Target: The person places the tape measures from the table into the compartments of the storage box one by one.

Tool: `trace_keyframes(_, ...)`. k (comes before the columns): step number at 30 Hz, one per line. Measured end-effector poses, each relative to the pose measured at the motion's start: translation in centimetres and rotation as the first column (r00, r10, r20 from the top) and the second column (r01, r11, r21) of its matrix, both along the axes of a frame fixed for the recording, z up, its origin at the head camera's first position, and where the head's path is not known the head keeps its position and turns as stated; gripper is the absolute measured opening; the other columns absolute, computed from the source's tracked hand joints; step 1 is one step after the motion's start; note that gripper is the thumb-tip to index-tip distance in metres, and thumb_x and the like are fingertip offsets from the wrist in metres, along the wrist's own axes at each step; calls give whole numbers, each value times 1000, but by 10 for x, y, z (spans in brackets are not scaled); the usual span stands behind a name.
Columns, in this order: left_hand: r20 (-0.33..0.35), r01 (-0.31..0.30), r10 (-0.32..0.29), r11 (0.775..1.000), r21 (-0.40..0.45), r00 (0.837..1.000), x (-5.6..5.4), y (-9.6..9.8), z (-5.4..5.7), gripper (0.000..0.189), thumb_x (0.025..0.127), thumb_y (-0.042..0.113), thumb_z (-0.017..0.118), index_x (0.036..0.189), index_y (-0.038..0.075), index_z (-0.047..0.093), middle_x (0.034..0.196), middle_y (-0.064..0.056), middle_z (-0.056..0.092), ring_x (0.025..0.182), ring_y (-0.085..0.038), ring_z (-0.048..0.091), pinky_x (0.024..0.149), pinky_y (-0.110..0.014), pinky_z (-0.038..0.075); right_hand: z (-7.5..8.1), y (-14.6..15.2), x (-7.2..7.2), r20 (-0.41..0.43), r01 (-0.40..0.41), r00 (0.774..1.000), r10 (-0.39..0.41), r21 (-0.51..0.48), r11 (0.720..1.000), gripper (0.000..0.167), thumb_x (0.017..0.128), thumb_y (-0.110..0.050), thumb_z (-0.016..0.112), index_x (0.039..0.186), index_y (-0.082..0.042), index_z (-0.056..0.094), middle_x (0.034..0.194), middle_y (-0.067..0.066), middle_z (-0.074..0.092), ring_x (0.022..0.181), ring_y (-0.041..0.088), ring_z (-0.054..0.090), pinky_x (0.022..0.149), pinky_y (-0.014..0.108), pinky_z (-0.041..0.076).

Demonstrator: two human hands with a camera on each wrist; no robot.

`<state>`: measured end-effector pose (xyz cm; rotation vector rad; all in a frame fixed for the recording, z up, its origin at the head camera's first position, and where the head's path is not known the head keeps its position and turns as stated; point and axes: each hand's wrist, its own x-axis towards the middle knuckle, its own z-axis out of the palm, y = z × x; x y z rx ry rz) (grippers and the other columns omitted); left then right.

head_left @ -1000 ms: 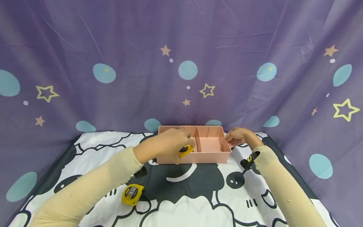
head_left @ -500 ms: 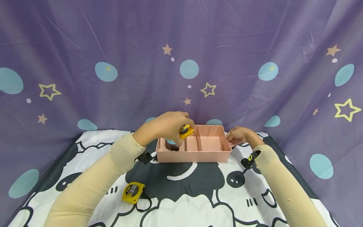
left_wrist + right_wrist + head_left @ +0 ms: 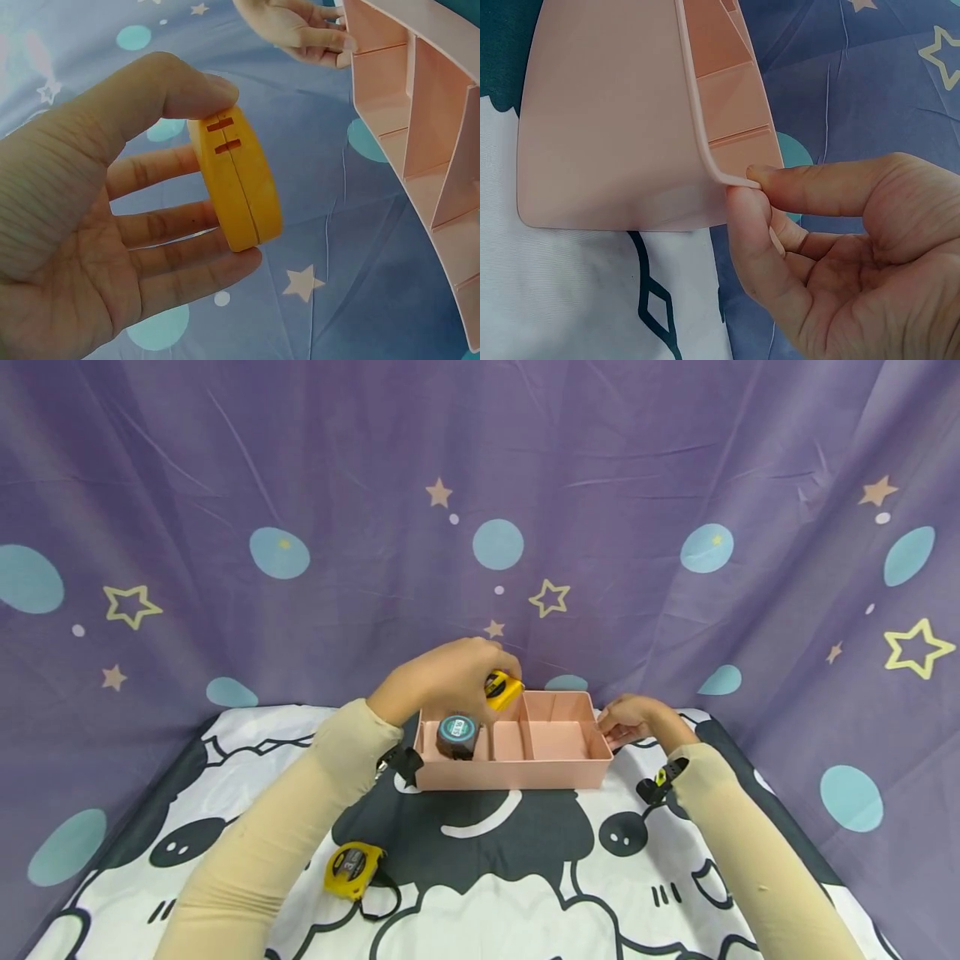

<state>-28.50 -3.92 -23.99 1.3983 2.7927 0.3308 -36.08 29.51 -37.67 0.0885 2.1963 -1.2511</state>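
Observation:
My left hand holds a yellow tape measure above the back of a pink divided box. In the left wrist view, thumb and fingers pinch the yellow case by its edges. At the box's right end, my right hand grips the side wall; the right wrist view has thumb and forefinger pinching its rim. A dark tape measure with a teal round label sits in the left compartment. The middle and right compartments show bare floors.
Another yellow tape measure with a black wrist strap lies on the cartoon-print cloth, front left of the box. A purple curtain with stars and dots hangs right behind the table.
My left hand has risen from the box's front left to its back, carrying the yellow tape measure. That uncovers the dark tape measure in the left compartment. The right hand stays put.

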Motion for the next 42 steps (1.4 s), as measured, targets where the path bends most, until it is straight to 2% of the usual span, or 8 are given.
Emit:
trace_keyframes(3,14,-10,10,1000,5,1000,-4,2,1,39,78,16,80,116,15,72,104,-1,69,87,-18,61,73,-28,55,-1,0,1,6,0,1000,0,-4,1000,14,97,1,52,109,8,55,75,2,61,71,11,63,73,25,59)
trace_keyframes(8,10,15,-15,1000,28,1000,-12,5,0,41,76,14,80,116,12,72,106,-4,70,88,-18,61,75,-29,54,-3,0,1,11,-3,1000,3,-1,1000,18,96,2,52,112,10,55,75,2,61,70,11,63,72,24,59)
trace_keyframes(13,22,31,-32,999,39,999,-18,12,-4,38,78,13,80,115,11,73,104,-3,71,89,-18,60,76,-28,54,-1,-1,1,7,1,1000,-1,-2,1000,13,96,2,52,107,7,56,74,1,61,70,10,63,72,24,59)
trace_keyframes(26,140,-29,26,999,18,990,-25,23,-17,44,79,15,84,121,13,72,111,-4,69,93,-18,62,80,-28,57,-3,1,-1,4,15,1000,-15,-11,1000,8,95,2,54,98,3,61,72,1,61,68,11,63,71,24,59)
trace_keyframes(36,174,-57,47,997,55,984,-39,23,-31,42,79,20,81,120,10,72,106,-5,70,85,-17,63,73,-25,56,-1,0,5,10,-3,1000,3,-35,999,11,96,2,52,104,7,58,73,1,61,70,10,62,71,24,58)
trace_keyframes(42,178,-92,78,993,69,981,-44,28,-33,47,78,23,84,120,7,71,107,-7,70,85,-18,64,73,-24,57,1,1,3,-4,2,1000,-2,-24,1000,10,96,1,53,100,6,60,72,1,61,69,10,63,70,23,59)
